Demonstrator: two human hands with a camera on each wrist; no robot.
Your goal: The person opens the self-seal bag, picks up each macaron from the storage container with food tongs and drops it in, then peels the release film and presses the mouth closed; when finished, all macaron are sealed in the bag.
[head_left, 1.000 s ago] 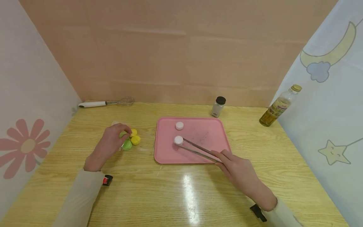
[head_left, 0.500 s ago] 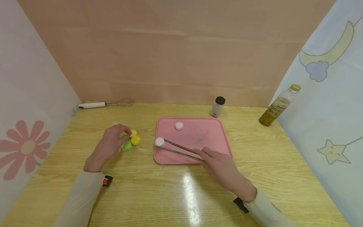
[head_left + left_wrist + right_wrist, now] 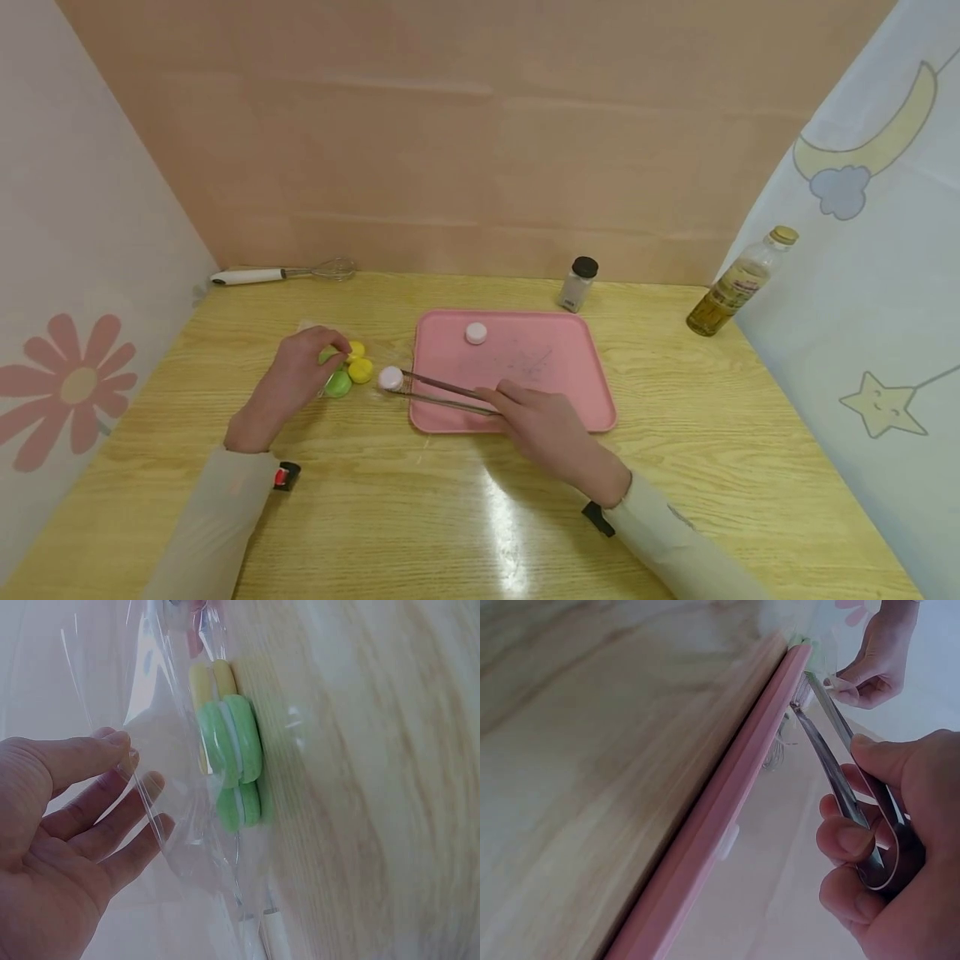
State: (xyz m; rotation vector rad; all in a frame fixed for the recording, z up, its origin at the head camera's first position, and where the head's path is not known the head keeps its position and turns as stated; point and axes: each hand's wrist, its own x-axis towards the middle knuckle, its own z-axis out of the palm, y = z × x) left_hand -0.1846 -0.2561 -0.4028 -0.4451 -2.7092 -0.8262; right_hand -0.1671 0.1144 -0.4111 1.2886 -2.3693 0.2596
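My left hand (image 3: 296,379) pinches the edge of a clear plastic bag (image 3: 176,825) between thumb and fingertips. Inside the bag lie green macarons (image 3: 232,739) and yellow macarons (image 3: 361,371). My right hand (image 3: 551,433) grips metal tongs (image 3: 831,769) near their bent end. Between the tong tips is a pale pink macaron (image 3: 391,378), just past the left rim of a pink tray (image 3: 540,400) and close to the bag's mouth. A second pale macaron (image 3: 476,333) sits toward the back of the tray.
Behind the tray stands a small jar (image 3: 576,287) with a black lid. An oil bottle (image 3: 731,287) with a gold cap is at the right, near the wall. A white-handled whisk (image 3: 258,276) lies along the back left edge of the wooden table (image 3: 397,517).
My right hand has carried the tongs and the pale macaron left, from over the tray to beyond its left rim, beside the bag. The left hand has stayed where it was.
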